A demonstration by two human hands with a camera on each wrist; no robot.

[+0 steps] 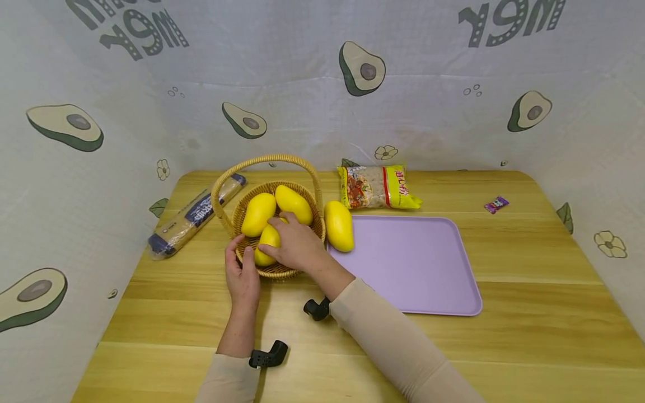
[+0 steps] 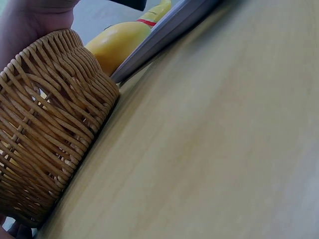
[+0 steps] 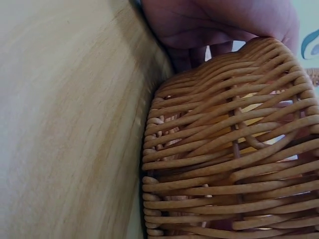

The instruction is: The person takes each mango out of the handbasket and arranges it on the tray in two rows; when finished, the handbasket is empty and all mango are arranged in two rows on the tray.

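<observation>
A wicker basket (image 1: 277,274) with a tall handle stands on the table and holds yellow mangoes. My left hand (image 1: 243,280) grips its front left side, thumb at the rim and fingers along the outer wall; the right wrist view shows this hand (image 3: 219,25) against the wicker. Inside, my right hand (image 1: 297,246) holds a mango (image 1: 270,237) with thumb and fingers, covering part of it. Behind it lie a left mango (image 1: 258,215) and a right mango (image 1: 294,205). One more mango (image 1: 339,226) lies outside, between the basket and the lilac tray (image 1: 413,263).
Behind the tray lies a yellow-and-clear food packet (image 1: 375,187). A long noodle-like packet (image 1: 196,215) slants left of the basket. At the right is a small purple wrapped sweet (image 1: 496,205). A patterned curtain (image 1: 302,73) encloses the table's back and sides.
</observation>
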